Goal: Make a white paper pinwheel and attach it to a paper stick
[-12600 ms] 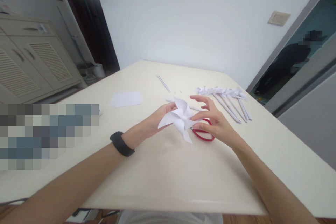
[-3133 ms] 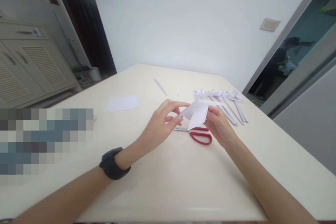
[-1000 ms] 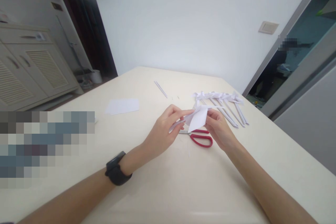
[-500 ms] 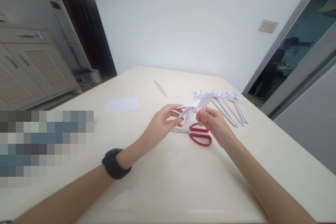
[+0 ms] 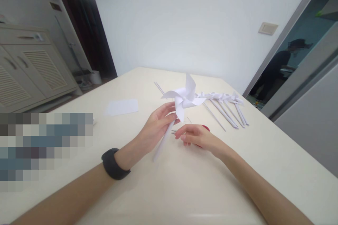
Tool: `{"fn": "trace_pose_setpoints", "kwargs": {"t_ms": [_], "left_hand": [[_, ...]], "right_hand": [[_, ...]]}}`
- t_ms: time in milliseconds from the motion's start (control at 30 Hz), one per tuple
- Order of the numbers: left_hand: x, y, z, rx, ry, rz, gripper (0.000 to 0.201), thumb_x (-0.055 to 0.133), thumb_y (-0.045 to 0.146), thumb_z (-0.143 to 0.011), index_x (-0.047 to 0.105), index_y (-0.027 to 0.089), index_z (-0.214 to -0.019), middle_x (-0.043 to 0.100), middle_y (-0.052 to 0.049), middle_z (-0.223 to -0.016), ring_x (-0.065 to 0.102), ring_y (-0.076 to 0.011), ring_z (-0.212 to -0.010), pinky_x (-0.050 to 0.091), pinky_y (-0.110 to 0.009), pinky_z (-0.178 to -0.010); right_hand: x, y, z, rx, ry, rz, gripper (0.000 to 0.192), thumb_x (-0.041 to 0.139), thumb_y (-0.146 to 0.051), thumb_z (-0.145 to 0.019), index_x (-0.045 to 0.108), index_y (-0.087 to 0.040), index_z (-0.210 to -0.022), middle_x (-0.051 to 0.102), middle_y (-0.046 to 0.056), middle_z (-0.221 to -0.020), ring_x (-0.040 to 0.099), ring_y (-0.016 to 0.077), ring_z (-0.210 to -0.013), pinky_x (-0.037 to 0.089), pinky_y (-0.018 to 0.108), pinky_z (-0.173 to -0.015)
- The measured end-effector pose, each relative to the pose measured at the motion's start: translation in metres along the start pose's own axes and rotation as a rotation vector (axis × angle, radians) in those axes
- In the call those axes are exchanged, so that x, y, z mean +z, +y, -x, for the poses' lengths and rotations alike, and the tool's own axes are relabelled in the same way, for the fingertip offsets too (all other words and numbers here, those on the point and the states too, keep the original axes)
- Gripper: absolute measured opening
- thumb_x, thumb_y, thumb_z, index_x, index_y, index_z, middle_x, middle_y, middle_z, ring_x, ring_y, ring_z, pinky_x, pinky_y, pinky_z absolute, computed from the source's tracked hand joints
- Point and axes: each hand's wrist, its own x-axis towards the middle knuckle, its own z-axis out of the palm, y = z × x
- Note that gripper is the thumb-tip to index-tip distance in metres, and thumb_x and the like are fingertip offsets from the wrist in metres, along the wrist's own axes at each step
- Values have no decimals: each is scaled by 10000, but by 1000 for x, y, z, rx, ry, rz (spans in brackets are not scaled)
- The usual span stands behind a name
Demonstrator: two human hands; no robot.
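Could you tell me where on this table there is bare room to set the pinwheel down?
Bare tabletop lies between the two forearms, and more beyond the paper sheet. It is crowded by the finished pinwheels and around the scissors under the right hand. The left hand holds the pinwheel.

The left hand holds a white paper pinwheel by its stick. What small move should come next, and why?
Probably carry the pinwheel to the right and lay it beside the row of finished pinwheels on the table. It looks complete, with vanes open on its stick in the left hand. The right hand has let go and rests low over the red scissors.
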Motion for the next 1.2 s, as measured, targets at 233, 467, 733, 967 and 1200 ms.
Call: {"fn": "trace_pose_setpoints", "kwargs": {"t_ms": [233,467,733,967,1200], "left_hand": [[-2,-3,0,3,10,52,274,630,166,-813,585,188,-1082,582,-38,-1087,559,-108,-896,425,-252,-893],[1,-7,1,-61,14,94,272,651,159,-796,592,191,-1060,603,-19,-1004,570,-98,-908,433,-215,-901],[8,-5,7,-126,-52,-9,229,625,210,-823,569,208,-1044,581,-11,-862,559,-105,-760,486,-194,-655],[4,-8,7,-71,-34,-91,248,631,226,-812,554,215,-1048,552,-28,-1032,539,-123,-826,477,-204,-611],[3,-6,7,-69,-25,-199,240,641,295,-796,586,204,-1012,588,-37,-960,578,-156,-823,477,-272,-712]], "right_hand": [[20,8,-5,-32,-54,98,230,585,-364,-811,647,-224,-982,606,8,-751,597,156,-770,431,270,-683],[33,19,-10,-35,-39,103,198,567,-323,-811,636,-211,-959,628,6,-732,584,135,-678,409,225,-571],[35,28,-17,-147,34,96,137,488,-216,-840,617,-172,-822,618,13,-732,606,138,-717,440,243,-660],[36,23,-12,-130,5,75,164,562,-333,-827,597,-175,-855,630,16,-750,604,151,-719,446,254,-656],[32,19,-13,-179,85,129,134,550,-295,-832,595,-169,-843,601,7,-734,607,145,-700,457,266,-678]]}}
